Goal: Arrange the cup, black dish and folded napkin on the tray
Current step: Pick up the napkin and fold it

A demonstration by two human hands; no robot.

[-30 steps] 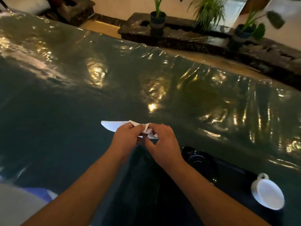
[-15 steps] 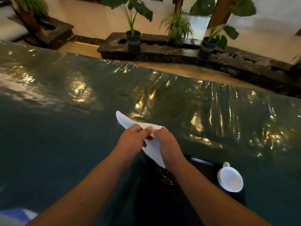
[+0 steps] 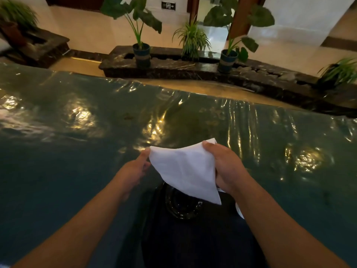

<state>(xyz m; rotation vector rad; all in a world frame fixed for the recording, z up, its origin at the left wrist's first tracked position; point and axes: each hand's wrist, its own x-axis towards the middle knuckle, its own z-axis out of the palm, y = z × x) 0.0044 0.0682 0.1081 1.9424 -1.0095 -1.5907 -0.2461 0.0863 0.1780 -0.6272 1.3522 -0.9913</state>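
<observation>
A white napkin (image 3: pixel 185 169) hangs as a folded triangle above the table, point down. My right hand (image 3: pixel 226 169) grips its right edge and top corner. My left hand (image 3: pixel 133 171) pinches its left corner with the fingertips. Below the napkin a round black dish (image 3: pixel 181 207) sits on the dark tray (image 3: pixel 193 238), which lies at the near edge of the table. Only a sliver of the white cup (image 3: pixel 238 209) shows beside my right forearm; the rest is hidden.
The table (image 3: pixel 77 151) is covered with shiny wrinkled plastic over a dark green top. Beyond its far edge runs a dark stone ledge (image 3: pixel 173 64) with several potted plants (image 3: pixel 142 53).
The napkin went from a bunched strip between both hands to a spread, hanging triangle. My hands moved apart and rose a little. The view tilted up, and my right arm now covers the cup.
</observation>
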